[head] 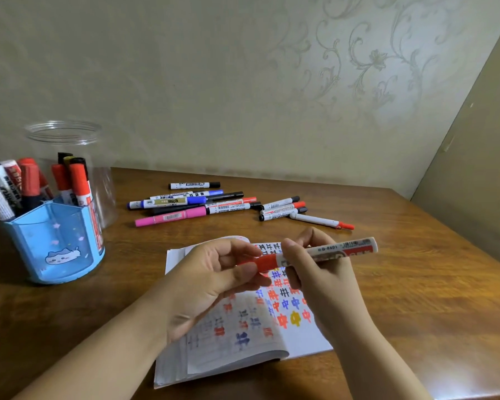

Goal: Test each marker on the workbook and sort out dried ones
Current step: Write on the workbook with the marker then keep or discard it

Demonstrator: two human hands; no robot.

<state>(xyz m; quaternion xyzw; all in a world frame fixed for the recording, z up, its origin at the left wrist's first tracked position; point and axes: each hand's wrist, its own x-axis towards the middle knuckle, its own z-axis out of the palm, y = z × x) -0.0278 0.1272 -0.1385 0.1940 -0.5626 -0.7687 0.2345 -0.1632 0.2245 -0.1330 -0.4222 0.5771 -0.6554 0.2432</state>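
Hands above workbook [306,339]: left hand [211,287] pinched red cap, right hand [315,272] gripped marker [326,252] barrel. Best: pull cap straight, barrel steady.

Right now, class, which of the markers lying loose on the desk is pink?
The pink marker, nearest the blue pen holder at the front left of the pile; it alone is pink all over, while the rest are mostly white-barrelled.

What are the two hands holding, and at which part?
Both hold one red marker above the workbook. The left hand grips its red cap end; the right hand holds the white barrel beside the cap.
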